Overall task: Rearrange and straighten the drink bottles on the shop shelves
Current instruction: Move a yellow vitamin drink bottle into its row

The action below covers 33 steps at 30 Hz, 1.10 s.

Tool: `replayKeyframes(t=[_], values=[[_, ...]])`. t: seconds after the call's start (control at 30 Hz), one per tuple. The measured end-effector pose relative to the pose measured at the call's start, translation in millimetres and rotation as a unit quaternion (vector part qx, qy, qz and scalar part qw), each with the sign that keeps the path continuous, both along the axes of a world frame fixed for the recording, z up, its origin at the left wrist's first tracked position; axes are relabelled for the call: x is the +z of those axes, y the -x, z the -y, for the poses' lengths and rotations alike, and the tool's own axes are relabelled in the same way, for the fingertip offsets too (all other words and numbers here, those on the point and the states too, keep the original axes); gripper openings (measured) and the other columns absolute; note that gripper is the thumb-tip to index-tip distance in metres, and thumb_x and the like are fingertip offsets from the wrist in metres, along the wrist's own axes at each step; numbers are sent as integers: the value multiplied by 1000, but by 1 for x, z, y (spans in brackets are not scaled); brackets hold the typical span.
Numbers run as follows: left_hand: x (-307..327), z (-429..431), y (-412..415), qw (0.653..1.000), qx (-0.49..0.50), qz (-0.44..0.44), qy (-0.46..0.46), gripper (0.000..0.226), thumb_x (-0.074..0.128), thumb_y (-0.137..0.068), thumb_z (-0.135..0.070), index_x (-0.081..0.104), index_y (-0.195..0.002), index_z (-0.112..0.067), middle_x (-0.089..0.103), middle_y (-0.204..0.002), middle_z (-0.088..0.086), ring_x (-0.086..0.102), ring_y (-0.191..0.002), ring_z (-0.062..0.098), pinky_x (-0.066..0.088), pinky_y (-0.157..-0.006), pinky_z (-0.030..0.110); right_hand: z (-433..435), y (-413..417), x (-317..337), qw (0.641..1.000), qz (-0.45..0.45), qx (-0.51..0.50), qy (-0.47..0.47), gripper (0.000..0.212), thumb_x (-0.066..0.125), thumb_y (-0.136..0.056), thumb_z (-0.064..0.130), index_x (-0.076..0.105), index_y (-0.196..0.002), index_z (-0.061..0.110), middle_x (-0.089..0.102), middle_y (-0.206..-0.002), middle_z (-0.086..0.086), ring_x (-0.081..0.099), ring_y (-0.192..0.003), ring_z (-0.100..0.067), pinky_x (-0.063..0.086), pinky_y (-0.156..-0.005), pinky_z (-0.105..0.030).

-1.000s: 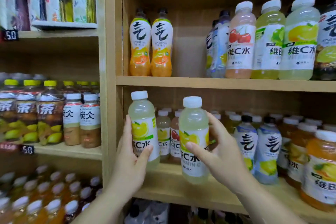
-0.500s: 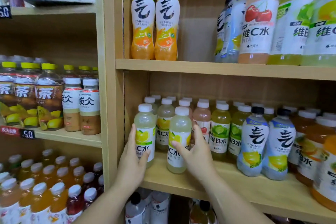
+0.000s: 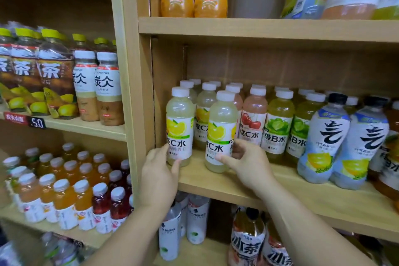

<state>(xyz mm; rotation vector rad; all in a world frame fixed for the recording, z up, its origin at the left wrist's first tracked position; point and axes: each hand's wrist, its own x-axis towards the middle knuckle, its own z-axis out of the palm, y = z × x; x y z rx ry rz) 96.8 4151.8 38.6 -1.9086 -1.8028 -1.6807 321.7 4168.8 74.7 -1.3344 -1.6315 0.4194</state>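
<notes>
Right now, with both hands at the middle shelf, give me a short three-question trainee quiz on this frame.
1. True or false: the left hand holds a cherry-label bottle.
2. Which label stands immediately right of the right lemon bottle, held by the right hand? A cherry, B lime, C orange.
3. Fill in: both held bottles have ____ caps.
Key: 1 false, it holds the left lemon bottle; 2 A, the cherry bottle; 3 white.

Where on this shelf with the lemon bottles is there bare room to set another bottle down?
Bare board along the shelf front, ahead of the cherry bottle and green bottles, between right hand and blue-label bottles. Rows behind are packed.
</notes>
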Motion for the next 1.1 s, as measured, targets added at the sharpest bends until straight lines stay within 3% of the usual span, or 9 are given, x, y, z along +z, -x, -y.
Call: replayKeyframes(t=[0.1, 0.2, 0.3, 0.4, 0.6, 0.7, 0.83, 1.0, 1.1], values=[[12, -3, -5, 999, 10, 5, 30, 47, 82, -84, -14, 68, -129, -6, 69, -114, 12, 69, -101, 32, 53, -91, 38, -11, 14, 0, 1000, -10, 0, 6, 33, 86, -81, 38, 78, -109, 24, 78, -100, 11, 71, -91, -5, 57, -86, -30], [18, -5, -10, 998, 15, 7, 52, 42, 77, -89, -21, 67, -130, -15, 69, -116, 7, 67, -104, 30, 50, -89, 36, -27, 23, 0, 999, -29, -10, 21, 28, 86, -81, 37, 79, -98, 16, 78, -89, 0, 73, -83, -24, 60, -82, -50], [23, -12, -12, 998, 29, -1, 57, 35, 78, -88, -20, 70, -121, -14, 72, -110, 10, 67, -102, 34, 50, -83, 37, -38, 28, 3, 999, -29, -13, 17, 31, 87, -79, 38, 77, -101, 19, 76, -87, 1, 73, -81, -22, 61, -79, -50], [29, -22, -12, 995, 51, -28, 87, 23, 75, -89, -23, 66, -108, -14, 70, -104, 10, 66, -97, 36, 43, -73, 36, -42, 29, 5, 1000, -3, -24, 5, 29, 86, -79, 41, 77, -98, 22, 75, -84, 7, 71, -79, -14, 60, -77, -40], [33, -38, -17, 988, 65, -59, 124, 22, 69, -95, -24, 56, -105, -9, 66, -107, 17, 65, -100, 42, 47, -75, 42, -39, 31, -4, 1000, 6, -11, -11, 28, 80, -86, 37, 77, -111, 25, 76, -94, 11, 66, -81, 4, 51, -74, -18], [31, -39, -16, 990, 65, -49, 112, 23, 71, -94, -24, 56, -104, -9, 67, -105, 18, 65, -98, 42, 46, -72, 41, -38, 32, -3, 1000, 6, -8, -10, 30, 79, -88, 36, 77, -114, 22, 77, -100, 7, 69, -88, -7, 54, -83, -27], [28, -38, -15, 991, 52, -37, 115, 24, 70, -94, -23, 58, -111, -10, 68, -108, 16, 65, -100, 41, 47, -75, 42, -36, 32, -3, 1000, -6, -5, -6, 30, 79, -88, 34, 76, -115, 21, 77, -100, 7, 69, -90, -6, 57, -87, -33], [23, -24, -10, 995, 2, -2, 104, 48, 68, -94, -19, 53, -140, -14, 67, -123, 14, 62, -113, 38, 48, -91, 43, -28, 31, 3, 999, -32, -27, -11, 43, 79, -88, 37, 70, -126, 19, 74, -102, 8, 68, -92, -6, 57, -89, -33], [19, -6, -5, 996, -59, 31, 62, 66, 69, -93, -14, 42, -153, -16, 61, -134, 12, 63, -116, 31, 50, -101, 45, -10, 21, 9, 994, -83, -54, -38, 36, 77, -90, 37, 70, -119, 18, 75, -104, 8, 70, -93, -5, 60, -89, -41]])
